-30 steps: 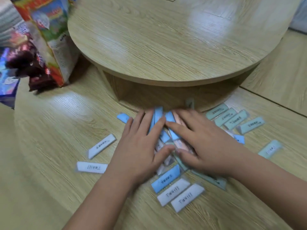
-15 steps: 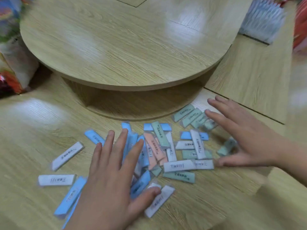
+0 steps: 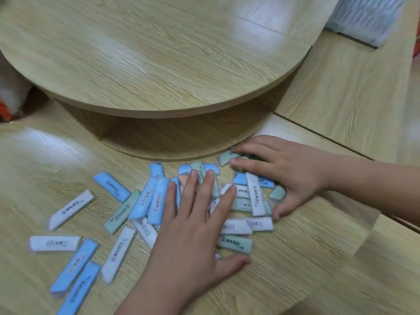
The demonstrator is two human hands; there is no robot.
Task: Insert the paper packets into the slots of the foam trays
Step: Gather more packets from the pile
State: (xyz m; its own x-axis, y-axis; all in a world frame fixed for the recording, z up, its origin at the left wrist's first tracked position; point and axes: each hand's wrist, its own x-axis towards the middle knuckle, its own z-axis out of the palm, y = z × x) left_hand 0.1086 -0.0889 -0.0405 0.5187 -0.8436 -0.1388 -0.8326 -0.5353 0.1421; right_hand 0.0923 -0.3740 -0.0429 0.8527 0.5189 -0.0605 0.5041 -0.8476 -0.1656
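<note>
Several small packets in blue, white, green and one peach lie scattered on the wooden surface: a blue one [image 3: 113, 187] at the left, a white one [image 3: 71, 208] beyond it, a green one [image 3: 235, 243] near the front. My left hand [image 3: 190, 226] lies flat on the middle of the pile, fingers spread. My right hand [image 3: 281, 171] cups the right side of the pile, fingers curled over several packets, including a green one [image 3: 226, 157] at its fingertips. No foam tray can be made out with certainty.
A raised round wooden tabletop [image 3: 159, 64] overhangs just behind the packets. A blurred pale ridged object [image 3: 366, 17] stands at the top right. A colourful bag [image 3: 11, 96] shows at the left edge. A seam [image 3: 318, 136] runs across the wood at the right.
My hands parted from the pile's centre, then my right hand moved out and closed in on the right-hand packets. My left hand shifted right over the middle. The view panned right.
</note>
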